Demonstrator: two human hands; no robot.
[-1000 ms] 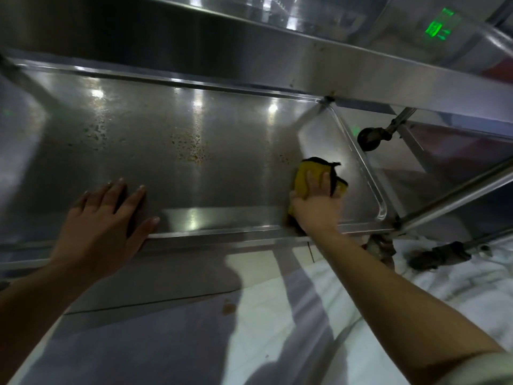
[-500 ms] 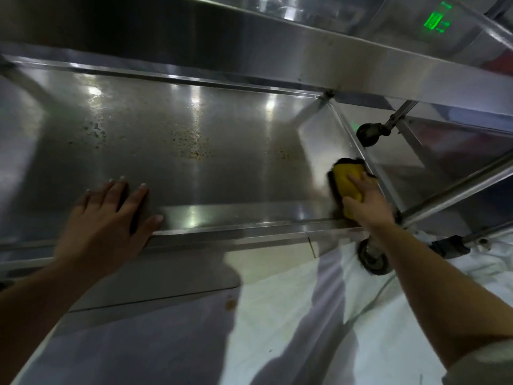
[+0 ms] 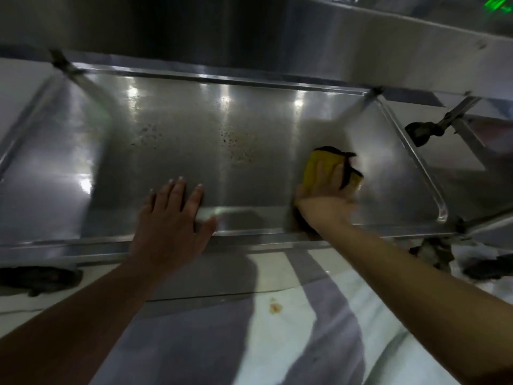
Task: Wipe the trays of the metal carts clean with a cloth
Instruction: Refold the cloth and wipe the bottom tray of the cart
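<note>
- Looks like a commercial kitchen or catering back room, judging by the stainless-steel cart with wide, rimmed trays stacked one above another.
- Carries brownish food-like specks on the lower tray's brushed surface.
- Rolls on black caster wheels, as service trolleys do.
- Stands on a pale floor with a small orange stain.
- Reflects a green lit sign in the metal at upper right, of the kind fitted in public or work buildings.

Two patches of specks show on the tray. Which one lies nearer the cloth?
The right patch, brownish and near the tray's middle. It sits just left of the yellow cloth under the right hand; the paler left patch lies beyond the left hand.
</note>
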